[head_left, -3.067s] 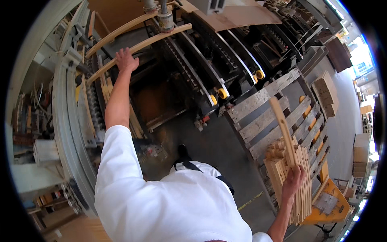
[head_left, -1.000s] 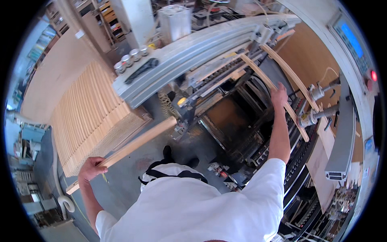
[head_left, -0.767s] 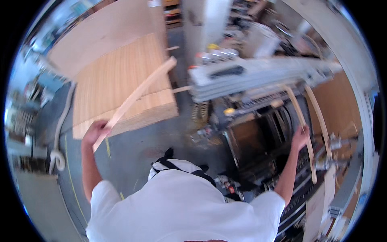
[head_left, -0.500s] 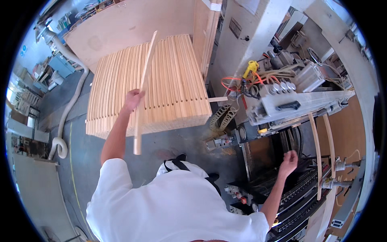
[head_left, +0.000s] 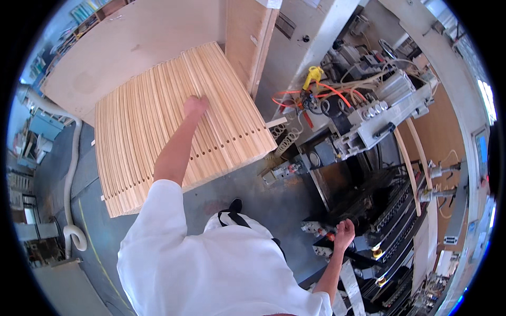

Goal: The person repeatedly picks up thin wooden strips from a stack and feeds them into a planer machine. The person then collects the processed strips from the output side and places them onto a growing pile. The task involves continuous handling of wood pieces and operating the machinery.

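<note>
A broad stack of pale wooden slats (head_left: 139,105), set side by side with a row of holes near their front ends, stands ahead and to the left. My left hand (head_left: 195,107) reaches over it, fingers closed around a wooden slat (head_left: 212,113) that lies among the others on top. The fingertips are partly hidden by the back of the hand. Off to the right, my right hand (head_left: 345,234) hovers beside the black machine bed (head_left: 369,205), its fingers curled in with nothing visible in them.
A tall board (head_left: 142,47) rises behind the stack. To the right is a machine with hoses, a yellow air gun (head_left: 313,77) and a coiled hose (head_left: 290,139). Two curved wooden strips (head_left: 408,163) rest at its far side. A ribbed duct (head_left: 73,174) runs along the left floor.
My left hand has brought the slat from above the stack down onto its top, further right. My right hand has drawn back nearer my body, and the view has shifted.
</note>
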A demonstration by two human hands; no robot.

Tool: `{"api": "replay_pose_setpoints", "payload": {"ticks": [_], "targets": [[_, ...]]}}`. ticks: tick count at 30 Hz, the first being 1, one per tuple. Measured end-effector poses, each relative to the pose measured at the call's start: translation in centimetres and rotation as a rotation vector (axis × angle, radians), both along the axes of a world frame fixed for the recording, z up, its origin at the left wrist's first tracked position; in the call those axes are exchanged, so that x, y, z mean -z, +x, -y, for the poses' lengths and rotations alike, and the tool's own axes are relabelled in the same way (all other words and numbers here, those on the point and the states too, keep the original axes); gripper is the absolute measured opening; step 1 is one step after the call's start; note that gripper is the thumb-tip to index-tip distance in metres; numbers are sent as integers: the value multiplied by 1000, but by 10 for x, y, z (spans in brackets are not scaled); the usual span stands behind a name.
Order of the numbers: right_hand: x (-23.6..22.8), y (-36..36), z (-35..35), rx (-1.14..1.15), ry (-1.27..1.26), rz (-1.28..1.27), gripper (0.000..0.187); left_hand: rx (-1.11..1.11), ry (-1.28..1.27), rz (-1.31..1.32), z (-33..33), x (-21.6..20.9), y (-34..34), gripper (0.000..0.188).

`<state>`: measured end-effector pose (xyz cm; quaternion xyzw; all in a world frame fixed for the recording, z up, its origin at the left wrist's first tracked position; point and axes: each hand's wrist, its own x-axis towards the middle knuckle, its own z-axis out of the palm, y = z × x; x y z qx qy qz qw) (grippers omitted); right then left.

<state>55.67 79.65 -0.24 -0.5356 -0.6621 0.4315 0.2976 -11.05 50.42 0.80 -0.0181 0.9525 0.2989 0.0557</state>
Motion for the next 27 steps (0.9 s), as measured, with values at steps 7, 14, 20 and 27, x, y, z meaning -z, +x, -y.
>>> {"api": "replay_pose_setpoints", "payload": {"ticks": [7,14,20,27], "targets": [[17,44,63,-47,36,150,28,515,83,-363,10,14,99,73],[6,79,135,-28,41,222,30,920,-120,-479,10,12,218,77],[6,162,197,105,54,246,30,1104,-90,-702,-11,54,187,77],[-53,257,282,434,228,311,24,1213,-263,-693,5,73,134,81]]}}
